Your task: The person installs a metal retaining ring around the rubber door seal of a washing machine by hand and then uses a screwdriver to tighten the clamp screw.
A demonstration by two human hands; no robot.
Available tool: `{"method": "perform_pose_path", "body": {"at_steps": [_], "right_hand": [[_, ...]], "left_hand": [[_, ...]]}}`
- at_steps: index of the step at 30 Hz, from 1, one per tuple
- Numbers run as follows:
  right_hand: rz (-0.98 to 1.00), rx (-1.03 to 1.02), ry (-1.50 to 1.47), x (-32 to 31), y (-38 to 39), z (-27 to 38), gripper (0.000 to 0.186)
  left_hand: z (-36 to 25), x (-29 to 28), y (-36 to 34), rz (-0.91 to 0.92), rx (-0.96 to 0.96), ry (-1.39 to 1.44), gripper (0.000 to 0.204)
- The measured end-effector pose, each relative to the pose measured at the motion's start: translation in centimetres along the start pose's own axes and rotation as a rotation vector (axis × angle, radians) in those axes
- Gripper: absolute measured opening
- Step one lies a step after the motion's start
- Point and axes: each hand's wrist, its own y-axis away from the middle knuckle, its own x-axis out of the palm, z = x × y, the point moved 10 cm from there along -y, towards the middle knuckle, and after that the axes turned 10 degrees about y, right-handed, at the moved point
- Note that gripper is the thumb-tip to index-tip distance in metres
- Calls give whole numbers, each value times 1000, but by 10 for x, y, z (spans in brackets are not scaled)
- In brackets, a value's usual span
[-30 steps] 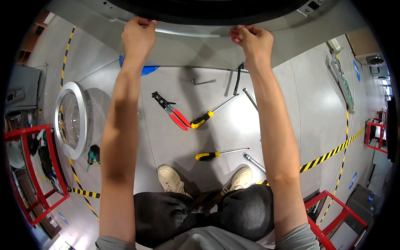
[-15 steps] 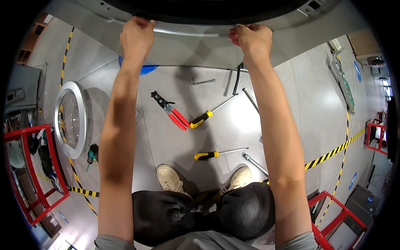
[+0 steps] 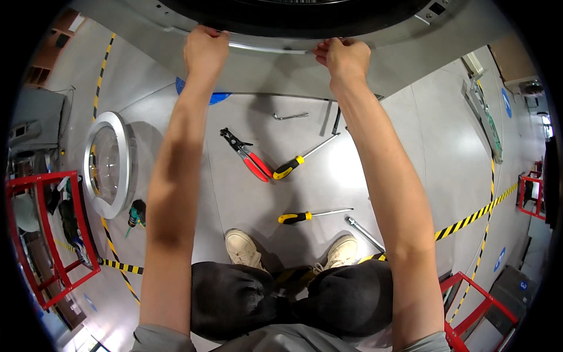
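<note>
1. The step in hand looks like seating or freeing the thin metal band [image 3: 267, 48] along the lower rim of the round drum opening [image 3: 305, 20] in the grey washer front panel [image 3: 281, 79]; the band lies just under the dark opening, running between the two hands.
2. The left hand [image 3: 205, 50] is clenched on the band's left end, fingers curled over the rim; the right hand [image 3: 343, 56] pinches the band's right end with its fingertips, thumb beneath.
3. The next move, as I judge it, calls for even pressure from both hands so the band follows the rim's groove without springing out; a tool may be wanted, and the red-handled pliers [image 3: 249, 157] and two yellow-handled screwdrivers [image 3: 299, 161] [image 3: 311, 216] lie on the floor [image 3: 375, 170] between panel and shoes, well apart from the hands.
4. The detached round door [image 3: 105, 164] lies on the floor to the left.
5. Against the earlier frames little differs; both hands keep the same grip at the same spots on the band; the knees have closed in slightly toward the shoes; the tools have not moved.
</note>
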Motion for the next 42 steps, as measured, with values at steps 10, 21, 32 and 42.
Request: {"method": "perform_pose_path", "body": {"at_steps": [10, 21, 32, 42], "right_hand": [[45, 62, -131, 4, 5, -6, 12], [192, 26, -111, 25, 7, -10, 12], [215, -41, -172, 22, 10, -7, 12], [206, 81, -157, 26, 9, -6, 13]], "left_hand": [[2, -4, 11, -53, -10, 206, 23], [0, -1, 13, 7, -105, 277, 23], [4, 0, 11, 14, -91, 258, 22], [7, -4, 6, -15, -38, 210, 23]]}}
